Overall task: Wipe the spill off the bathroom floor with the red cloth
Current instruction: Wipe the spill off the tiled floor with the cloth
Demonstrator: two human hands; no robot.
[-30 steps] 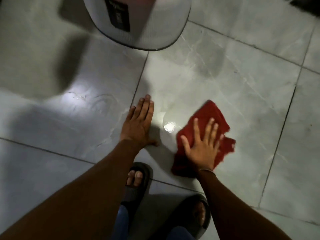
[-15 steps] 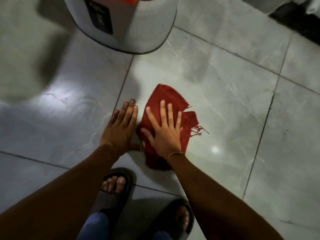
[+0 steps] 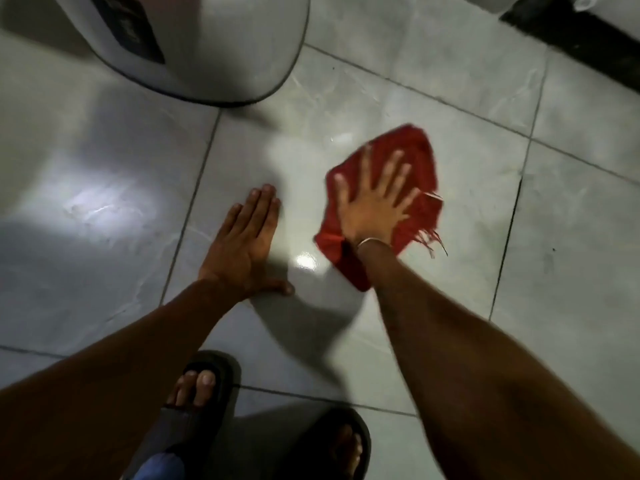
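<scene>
Tiled floor (image 3: 433,81), white bin (image 3: 207,46) nearby

Home bathrm: glossy grey floor tiles (image 3: 398,98), white bin (image 3: 214,46)

Head view, steeply down, near floor (image 3: 450,81).

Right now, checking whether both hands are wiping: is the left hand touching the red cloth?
Apart. The head view shows bare floor tile between the left hand and the red cloth.
</scene>
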